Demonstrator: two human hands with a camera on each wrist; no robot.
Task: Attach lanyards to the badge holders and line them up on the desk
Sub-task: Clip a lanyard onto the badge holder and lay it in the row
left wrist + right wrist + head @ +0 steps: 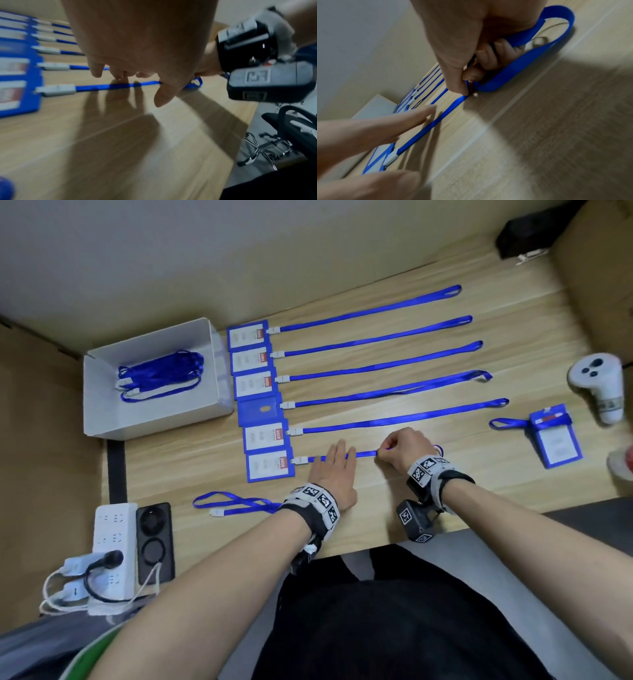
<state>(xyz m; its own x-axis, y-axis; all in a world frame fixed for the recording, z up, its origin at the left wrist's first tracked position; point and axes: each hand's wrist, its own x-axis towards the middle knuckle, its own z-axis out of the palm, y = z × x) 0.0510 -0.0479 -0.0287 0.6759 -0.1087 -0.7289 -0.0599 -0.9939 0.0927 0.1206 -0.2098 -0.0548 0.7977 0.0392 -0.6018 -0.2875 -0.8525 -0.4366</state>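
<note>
With our left hand (334,474) flat, fingers straight, over the nearest lanyard (364,454), we pinch its strap farther along in our right hand (406,448).

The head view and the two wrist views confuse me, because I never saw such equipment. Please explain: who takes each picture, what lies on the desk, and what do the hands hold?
There is no robot: a person works with bare hands. The head view comes from a camera worn on the head, looking down. The two wrist views come from cameras strapped to the wrists by patterned bands, looking along the fingers. On the wooden desk six blue badge holders lie in a column, each with its strap stretched to the right. A white box holds spare lanyards. The left hand is open, fingers straight, over the nearest lanyard; whether it presses is unclear. The right hand pinches that lanyard between thumb and finger.
</note>
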